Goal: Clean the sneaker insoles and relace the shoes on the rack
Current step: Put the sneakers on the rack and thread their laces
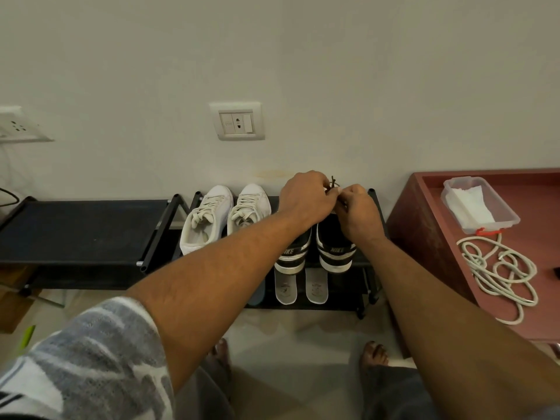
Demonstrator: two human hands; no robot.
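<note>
A black shoe rack (371, 197) stands against the wall. On its top shelf sit a pair of white sneakers (209, 218) and a pair of black-and-white sneakers (335, 251). My left hand (306, 197) and my right hand (356, 207) meet above the right black-and-white sneaker, both pinching its dark lace (333, 181), whose ends stick up between the fingers. The fronts of the black-and-white pair are hidden behind my hands. Two grey insoles (316, 284) lie on the lower shelf under that pair, with a bluish one (257, 294) partly hidden by my left forearm.
A second black rack (78, 231) stands to the left. A maroon table (424, 213) at the right carries a clear plastic box with white tissue (478, 204) and a coiled white rope (500, 274). A wall socket (238, 121) is above. My bare feet (374, 353) stand on the tiled floor.
</note>
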